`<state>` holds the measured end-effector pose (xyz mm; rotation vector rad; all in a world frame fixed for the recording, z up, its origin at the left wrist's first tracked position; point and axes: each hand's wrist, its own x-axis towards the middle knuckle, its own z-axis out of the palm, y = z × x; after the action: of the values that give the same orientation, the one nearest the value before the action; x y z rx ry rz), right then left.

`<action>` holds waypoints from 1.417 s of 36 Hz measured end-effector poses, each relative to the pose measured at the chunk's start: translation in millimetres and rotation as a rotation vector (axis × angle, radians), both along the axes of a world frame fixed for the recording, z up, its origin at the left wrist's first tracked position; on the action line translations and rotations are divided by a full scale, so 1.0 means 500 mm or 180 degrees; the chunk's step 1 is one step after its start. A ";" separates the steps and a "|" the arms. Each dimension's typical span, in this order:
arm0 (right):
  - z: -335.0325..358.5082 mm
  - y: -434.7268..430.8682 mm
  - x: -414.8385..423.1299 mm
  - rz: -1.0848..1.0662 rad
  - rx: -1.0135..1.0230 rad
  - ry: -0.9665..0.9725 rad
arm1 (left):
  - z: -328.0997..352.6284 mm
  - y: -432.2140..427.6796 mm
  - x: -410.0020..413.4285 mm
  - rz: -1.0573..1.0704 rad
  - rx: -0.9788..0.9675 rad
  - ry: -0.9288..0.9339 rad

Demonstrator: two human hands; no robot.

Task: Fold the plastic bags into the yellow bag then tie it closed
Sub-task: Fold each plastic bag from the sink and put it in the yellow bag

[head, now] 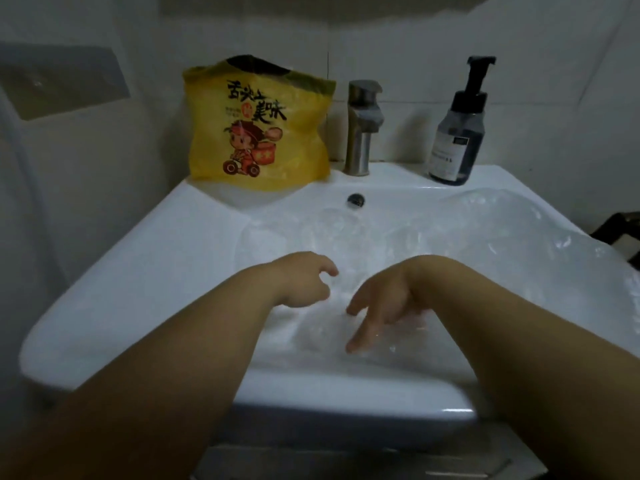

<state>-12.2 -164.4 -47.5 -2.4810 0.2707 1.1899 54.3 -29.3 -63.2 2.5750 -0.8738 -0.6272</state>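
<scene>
A yellow bag (258, 128) with a cartoon print stands upright on the sink's back left ledge, its mouth open at the top. Clear plastic bags (450, 230) lie spread across the white sink basin and over its right side. My left hand (304, 280) hovers over the basin's near part with its fingers loosely curled, and whether it pinches any plastic is not visible. My right hand (381, 303) is beside it, fingers pointing down and touching the clear plastic in the basin.
The white sink (145, 271) fills the middle of the view. A steel faucet (362, 128) stands at the back centre, and a dark pump soap bottle (459, 128) at the back right. The overflow hole (356, 199) sits below the faucet. Tiled wall behind.
</scene>
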 end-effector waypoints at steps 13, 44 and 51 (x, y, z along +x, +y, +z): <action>0.043 -0.005 0.005 -0.2466 0.3656 -0.1929 | 0.021 0.012 0.016 0.1027 -0.2345 0.0686; 0.046 -0.014 -0.007 -0.3279 0.2842 -0.3148 | 0.055 0.047 -0.017 0.1848 -0.3597 0.0740; 0.039 -0.026 -0.005 -0.3110 0.2701 -0.3086 | 0.047 0.056 -0.027 0.1032 -0.3052 0.0077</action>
<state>-14.8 -177.2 -28.2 -1.5182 0.4695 -0.3033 41.0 -1.1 -39.9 1.7557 -0.5272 -0.0819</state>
